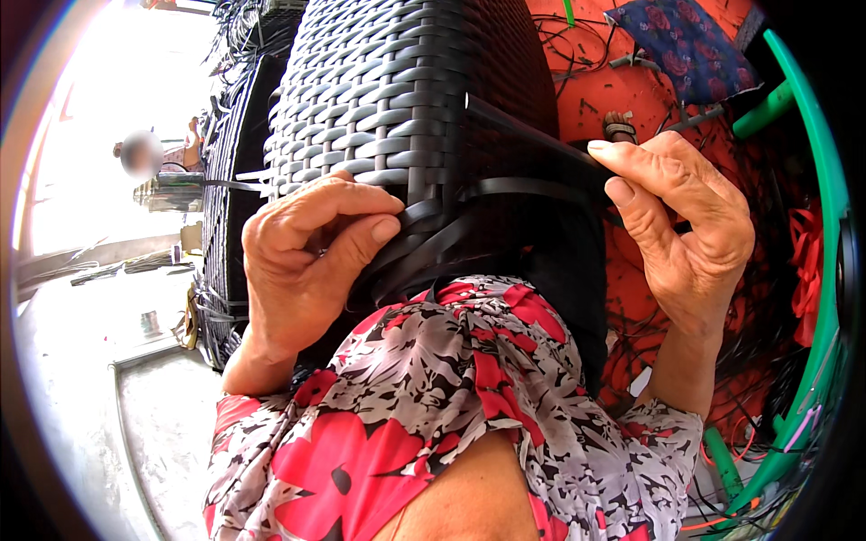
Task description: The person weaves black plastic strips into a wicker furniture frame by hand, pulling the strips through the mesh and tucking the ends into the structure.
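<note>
A dark grey woven wicker piece stands in front of me, its flat strips interlaced up to a corner. At its near edge my left hand is closed, thumb and forefinger pinched at a strip looped round the corner. Out to the right my right hand pinches the end of a flat black plastic strip, which runs taut from the weave's right side. Below it another loose strip curves out from the corner. Several more strip ends hang beneath the edge, partly lost in shadow.
Bundled black strips stack up at left, beside a pale floor. A red floor covering carries scattered strips. At right are a green tube frame, red ribbons and a flowered cushion. A person is far left.
</note>
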{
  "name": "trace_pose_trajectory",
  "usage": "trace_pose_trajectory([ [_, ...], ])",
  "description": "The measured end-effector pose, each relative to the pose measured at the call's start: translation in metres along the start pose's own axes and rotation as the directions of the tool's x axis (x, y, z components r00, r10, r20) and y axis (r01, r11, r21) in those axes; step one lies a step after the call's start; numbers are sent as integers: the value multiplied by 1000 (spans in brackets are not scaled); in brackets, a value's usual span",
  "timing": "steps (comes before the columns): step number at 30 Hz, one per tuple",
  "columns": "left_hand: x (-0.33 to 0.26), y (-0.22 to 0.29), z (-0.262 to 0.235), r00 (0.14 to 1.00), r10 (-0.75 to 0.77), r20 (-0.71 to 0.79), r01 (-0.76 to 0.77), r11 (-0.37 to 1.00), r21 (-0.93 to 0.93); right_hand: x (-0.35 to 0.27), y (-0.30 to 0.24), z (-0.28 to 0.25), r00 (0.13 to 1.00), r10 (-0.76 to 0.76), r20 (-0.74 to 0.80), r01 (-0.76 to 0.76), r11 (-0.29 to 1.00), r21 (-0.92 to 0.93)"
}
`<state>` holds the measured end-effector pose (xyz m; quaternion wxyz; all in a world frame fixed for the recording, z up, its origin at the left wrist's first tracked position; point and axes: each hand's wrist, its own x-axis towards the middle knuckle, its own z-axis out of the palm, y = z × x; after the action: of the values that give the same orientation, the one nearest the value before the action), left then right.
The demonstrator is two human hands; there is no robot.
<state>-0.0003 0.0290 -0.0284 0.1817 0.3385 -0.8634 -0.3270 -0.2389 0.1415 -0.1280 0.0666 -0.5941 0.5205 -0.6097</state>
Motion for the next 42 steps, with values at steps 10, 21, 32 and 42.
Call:
trace_pose_trajectory([
  [10, 2, 3, -4, 991, -123, 45, 128, 980, -149, -8, 3, -4, 998, 35, -44, -33, 998, 47],
  [21, 3, 11, 9, 999, -2, -39, -3, 991, -134, -13, 4, 7, 993, 67, -98, -49, 982, 181],
  [32, -10, -9, 7, 997, 17, -74, -17, 1000, 2, -27, -20, 47, 983, 60, 174, -138, 868, 477],
  [42, -21, -48, -29, 991, 14, -135, -52, 957, -287, 1, -68, 122, 944, -330, 5, 330, 943, 34],
])
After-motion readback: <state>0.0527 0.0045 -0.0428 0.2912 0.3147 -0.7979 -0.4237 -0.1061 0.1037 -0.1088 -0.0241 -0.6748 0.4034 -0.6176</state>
